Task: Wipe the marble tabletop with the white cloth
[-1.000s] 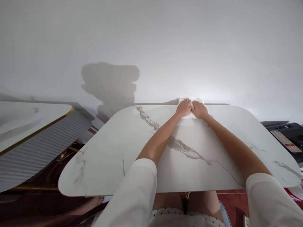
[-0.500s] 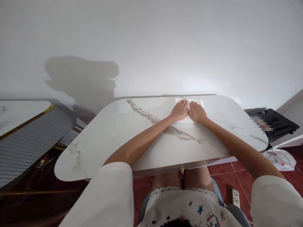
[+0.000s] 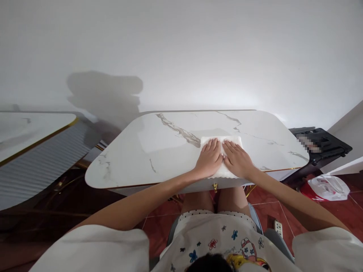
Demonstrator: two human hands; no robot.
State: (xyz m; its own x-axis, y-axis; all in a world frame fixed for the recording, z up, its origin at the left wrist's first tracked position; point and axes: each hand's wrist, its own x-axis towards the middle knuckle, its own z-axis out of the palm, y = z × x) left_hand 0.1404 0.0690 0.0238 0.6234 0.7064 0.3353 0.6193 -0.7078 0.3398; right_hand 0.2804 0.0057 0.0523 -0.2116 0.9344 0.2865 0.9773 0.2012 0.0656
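A white folded cloth [image 3: 235, 141] lies flat on the white marbled tabletop [image 3: 159, 151], close to its front edge. My left hand [image 3: 209, 158] presses palm down on the left part of the cloth, fingers stretched out and pointing away from me. Beside it, my right hand [image 3: 238, 159] rests flat on the cloth's right part, also with straight fingers. The two thumbs nearly meet in the middle. Both hands hide much of the cloth.
A gold drawer knob [image 3: 215, 187] sits just below the front edge. To the left stands another marble-topped cabinet [image 3: 36, 124] with gold trim. On the right are a black plastic item [image 3: 334, 143], a white plastic bag [image 3: 330, 187] and a power strip [image 3: 278, 228] on red tiles.
Both hands have slid the cloth from the back of the tabletop toward me, to the front edge. The view has shifted slightly too.
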